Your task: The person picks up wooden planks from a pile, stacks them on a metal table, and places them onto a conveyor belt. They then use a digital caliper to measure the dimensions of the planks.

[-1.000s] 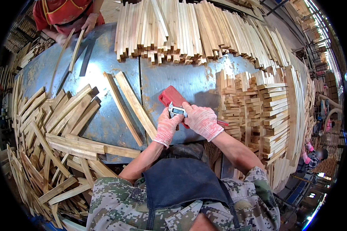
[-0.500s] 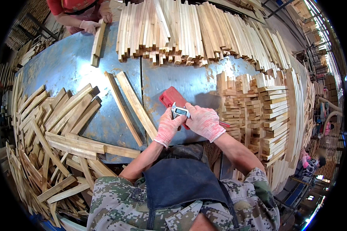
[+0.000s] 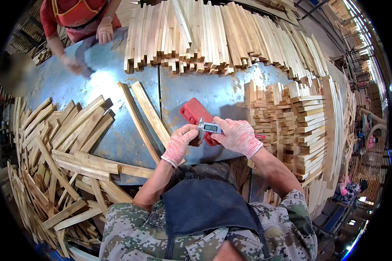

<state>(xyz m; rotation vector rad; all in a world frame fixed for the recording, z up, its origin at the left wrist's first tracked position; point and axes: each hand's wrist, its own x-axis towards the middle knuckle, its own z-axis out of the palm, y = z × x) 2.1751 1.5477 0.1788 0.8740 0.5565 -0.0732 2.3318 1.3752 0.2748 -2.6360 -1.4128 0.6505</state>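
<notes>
A silver digital caliper [image 3: 211, 127] with a small display is held over the near middle of the table. My right hand [image 3: 238, 135], in a pinkish-white knit glove, grips its body near the display. My left hand [image 3: 181, 143], gloved alike, is closed with thumb and fingertips at the caliper's jaw end. Whether anything sits between the jaws is hidden by those fingers. Under and behind the caliper lies a red plastic case [image 3: 194, 109], partly covered by my hands. Two wooden strips [image 3: 151, 111] lie on the table left of my left hand.
A metal-topped table [image 3: 174, 85] bears a long row of wooden strips [image 3: 183, 41] at the far side. Cross-stacked wood [image 3: 287, 130] stands at right, a jumbled wood pile [image 3: 69, 148] at left. A co-worker [image 3: 80, 19] in red stands at the far left edge.
My hands have drawn slightly apart, the left one leftward, the caliper's display rightward. The co-worker has let go of a wooden strip, and their hands are now apart over the table.
</notes>
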